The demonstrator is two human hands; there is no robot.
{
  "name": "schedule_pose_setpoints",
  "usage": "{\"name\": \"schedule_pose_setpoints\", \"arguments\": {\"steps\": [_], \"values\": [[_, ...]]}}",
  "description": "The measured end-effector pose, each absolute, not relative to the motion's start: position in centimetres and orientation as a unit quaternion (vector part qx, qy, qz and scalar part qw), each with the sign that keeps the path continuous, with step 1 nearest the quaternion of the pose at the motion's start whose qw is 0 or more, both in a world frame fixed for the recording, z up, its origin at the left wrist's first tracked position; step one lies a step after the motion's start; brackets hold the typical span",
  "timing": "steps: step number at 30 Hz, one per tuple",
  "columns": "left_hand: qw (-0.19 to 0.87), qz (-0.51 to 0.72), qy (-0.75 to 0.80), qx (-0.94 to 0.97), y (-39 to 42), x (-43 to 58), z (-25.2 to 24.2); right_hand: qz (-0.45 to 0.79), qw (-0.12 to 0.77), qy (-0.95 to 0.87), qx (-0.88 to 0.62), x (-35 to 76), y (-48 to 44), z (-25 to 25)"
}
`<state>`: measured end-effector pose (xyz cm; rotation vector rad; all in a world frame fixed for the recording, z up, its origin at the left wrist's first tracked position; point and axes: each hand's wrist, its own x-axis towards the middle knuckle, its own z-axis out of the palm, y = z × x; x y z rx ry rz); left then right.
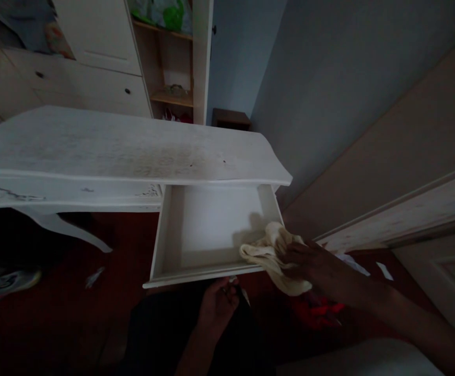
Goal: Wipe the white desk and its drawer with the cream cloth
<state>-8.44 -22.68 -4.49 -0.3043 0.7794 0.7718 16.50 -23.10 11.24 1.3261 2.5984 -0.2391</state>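
Observation:
My right hand (307, 262) grips a cream cloth (272, 245), bunched over the right front corner of a pulled-out white drawer (211, 224). The cloth hangs partly inside the drawer and partly down its outer side. Below the drawer's front edge is my left hand (220, 302), palm turned up and fingers curled. A small pale bit shows at its fingertips, too dim to name. The drawer belongs to a white table (231, 146) with a curved edge and dark smudges on its top.
White cabinets (102, 83) stand behind the table, one with an open door (202, 62). A grey wall (329, 78) runs along the right. On the dark red floor lie a shoe (8, 286), red fabric (317, 310) and white scraps (384, 270).

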Motion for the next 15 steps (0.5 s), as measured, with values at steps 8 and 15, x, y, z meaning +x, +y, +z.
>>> {"name": "schedule_pose_setpoints", "arguments": {"steps": [8,15], "values": [[0.857,0.352,0.344,-0.152,-22.5,-8.4,-4.7,-0.036,0.146,0.887,0.437,13.7,-22.8,10.5],[0.858,0.383,0.318,-0.125,-23.2,-7.9,-6.0,-0.013,0.080,0.911,0.405,7.7,-22.2,8.4]]}}
